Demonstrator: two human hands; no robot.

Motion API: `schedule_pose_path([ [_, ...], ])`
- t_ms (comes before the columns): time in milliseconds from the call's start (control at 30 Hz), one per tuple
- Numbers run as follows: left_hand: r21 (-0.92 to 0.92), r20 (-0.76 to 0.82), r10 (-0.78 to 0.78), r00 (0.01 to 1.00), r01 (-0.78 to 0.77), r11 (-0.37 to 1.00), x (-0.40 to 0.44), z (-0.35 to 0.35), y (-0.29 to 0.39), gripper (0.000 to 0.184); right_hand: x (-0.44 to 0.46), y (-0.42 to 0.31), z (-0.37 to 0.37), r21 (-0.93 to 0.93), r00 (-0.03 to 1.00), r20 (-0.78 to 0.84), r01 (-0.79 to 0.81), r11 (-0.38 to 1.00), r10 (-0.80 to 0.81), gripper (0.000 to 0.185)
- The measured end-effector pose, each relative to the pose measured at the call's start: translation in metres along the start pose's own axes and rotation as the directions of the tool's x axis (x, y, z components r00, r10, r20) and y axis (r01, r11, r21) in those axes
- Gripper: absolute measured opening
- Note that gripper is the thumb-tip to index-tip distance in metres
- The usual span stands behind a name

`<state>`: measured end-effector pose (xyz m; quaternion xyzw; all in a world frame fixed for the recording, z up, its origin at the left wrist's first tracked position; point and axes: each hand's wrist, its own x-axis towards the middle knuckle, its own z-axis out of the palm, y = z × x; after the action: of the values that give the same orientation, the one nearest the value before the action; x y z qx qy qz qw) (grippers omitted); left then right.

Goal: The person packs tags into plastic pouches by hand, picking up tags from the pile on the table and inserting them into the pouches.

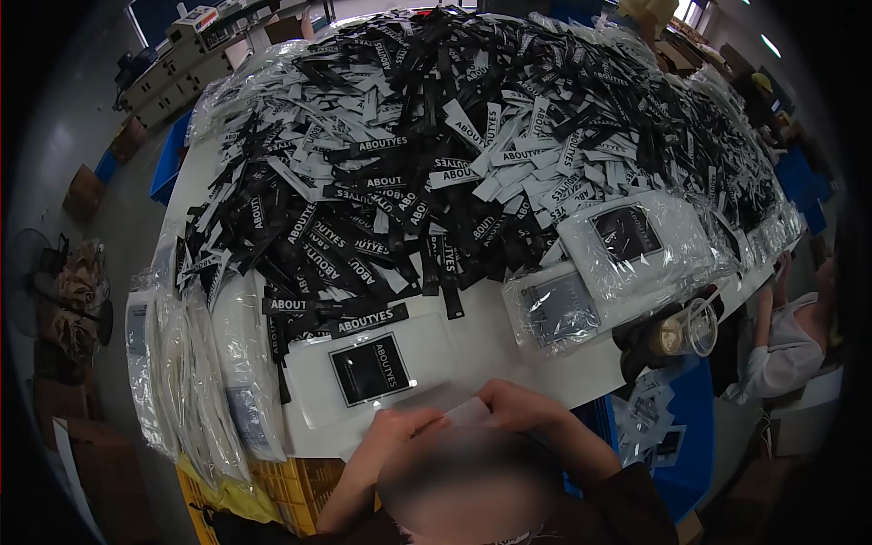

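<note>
Near the table's front edge, my left hand [409, 423] and my right hand [520, 405] are both closed on a pale, translucent white piece [469, 413]. It looks like thin plastic or paper, but its kind is unclear, and its lower part is hidden. Just beyond my left hand lies a flat clear bag [427, 341] with a black ABOUTYES label [371, 368]. Past it spreads a large heap of black and white ABOUTYES strips [363, 209].
Clear-wrapped packs [636, 241] are stacked at right, near a clear plastic cup [699, 327]. More long plastic packs [241, 363] line the left side. A blue bin [695, 445] and a yellow crate [291, 495] stand below the edge. Another person's arm [763, 313] shows at far right.
</note>
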<state>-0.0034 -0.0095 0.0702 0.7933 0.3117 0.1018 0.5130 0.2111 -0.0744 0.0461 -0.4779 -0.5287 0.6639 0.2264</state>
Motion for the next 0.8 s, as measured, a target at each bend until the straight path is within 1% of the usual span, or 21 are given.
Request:
schedule_pose_path([
  [67,0.013,-0.013,0.003,1.000,-0.003,1.000,-0.001,0.001,0.000,0.012,0.011,0.021,0.006,-0.011,0.999,-0.008,0.031,0.999,-0.031,0.019],
  [133,0.002,0.062,-0.129,0.990,0.129,0.992,-0.003,-0.004,-0.008,0.017,0.013,0.030,0.010,-0.024,0.998,-0.013,0.060,0.998,-0.060,0.019],
  [167,0.001,0.059,-0.131,0.990,0.131,0.991,-0.004,-0.004,-0.010,0.017,0.012,0.031,0.010,0.226,0.980,-0.179,0.123,0.966,-0.083,0.018],
  [200,-0.211,-0.042,-0.146,0.988,0.134,0.968,-0.003,-0.004,-0.012,0.018,0.012,0.029,0.009,0.443,0.938,-0.341,0.219,0.869,-0.062,0.016],
  [233,-0.412,-0.136,-0.177,0.975,0.107,0.905,-0.002,-0.004,-0.015,0.019,0.012,0.023,0.009,0.440,0.938,-0.340,0.220,0.871,-0.065,0.016],
  [267,-0.516,-0.135,-0.195,0.971,0.100,0.851,-0.001,-0.002,-0.022,0.018,0.009,0.014,0.011,0.470,0.915,-0.379,0.318,0.823,-0.137,0.015],
  [300,-0.515,-0.135,-0.193,0.972,0.098,0.851,0.000,0.000,-0.017,0.018,0.007,0.004,0.014,0.495,0.884,-0.422,0.412,0.765,-0.203,0.014],
  [333,-0.540,-0.139,-0.179,0.974,0.077,0.838,0.003,0.003,-0.009,0.017,0.006,-0.003,0.018,0.493,0.882,-0.426,0.415,0.764,-0.204,0.014],
  [367,-0.563,-0.143,-0.163,0.976,0.055,0.824,0.005,0.005,-0.004,0.017,0.005,-0.009,0.023,0.332,0.870,-0.424,0.407,0.851,-0.251,0.012],
  [400,-0.562,-0.141,-0.158,0.977,0.052,0.826,0.006,0.005,-0.004,0.017,0.004,-0.012,0.024,0.158,0.861,-0.414,0.388,0.908,-0.296,0.010],
  [433,-0.446,-0.174,-0.079,0.982,-0.007,0.895,0.007,0.005,-0.004,0.015,0.005,-0.012,0.023,0.153,0.859,-0.416,0.391,0.908,-0.299,0.010],
  [467,-0.322,-0.197,0.002,0.980,-0.067,0.944,0.007,0.005,-0.005,0.014,0.005,-0.011,0.021,0.052,0.836,-0.414,0.416,0.908,-0.360,0.009],
  [500,-0.320,-0.198,0.002,0.980,-0.067,0.945,0.006,0.005,-0.003,0.014,0.005,-0.011,0.020,-0.049,0.813,-0.404,0.438,0.897,-0.419,0.008],
  [567,-0.172,-0.247,0.071,0.966,-0.115,0.978,0.004,0.006,0.002,0.012,0.004,-0.012,0.019,-0.050,0.816,-0.416,0.420,0.906,-0.401,0.007],
  [600,-0.171,-0.249,0.070,0.966,-0.114,0.979,0.004,0.007,0.001,0.012,0.002,-0.013,0.018,-0.054,0.819,-0.429,0.399,0.915,-0.382,0.007],
  [633,-0.213,-0.227,0.045,0.973,-0.094,0.973,0.005,0.010,-0.003,0.012,0.001,-0.011,0.017,-0.054,0.819,-0.428,0.400,0.915,-0.383,0.007],
  [667,-0.255,-0.203,0.022,0.979,-0.074,0.964,0.006,0.012,-0.005,0.012,0.000,-0.008,0.015,-0.003,0.813,-0.488,0.363,0.932,-0.319,0.008],
  [700,-0.256,-0.202,0.023,0.979,-0.076,0.964,0.007,0.012,-0.004,0.012,-0.002,-0.005,0.013,0.050,0.801,-0.545,0.328,0.943,-0.250,0.008],
  [733,-0.211,-0.174,0.036,0.984,-0.073,0.975,0.009,0.012,-0.003,0.013,-0.005,-0.002,0.012,0.048,0.800,-0.545,0.327,0.944,-0.250,0.008],
  [767,-0.164,-0.146,0.048,0.988,-0.072,0.984,0.010,0.012,-0.002,0.014,-0.008,0.001,0.010,-0.023,0.786,-0.540,0.343,0.939,-0.300,0.008],
  [800,-0.164,-0.147,0.048,0.988,-0.072,0.984,0.011,0.016,-0.006,0.014,-0.011,0.003,0.009,-0.092,0.772,-0.532,0.357,0.930,-0.349,0.008],
])
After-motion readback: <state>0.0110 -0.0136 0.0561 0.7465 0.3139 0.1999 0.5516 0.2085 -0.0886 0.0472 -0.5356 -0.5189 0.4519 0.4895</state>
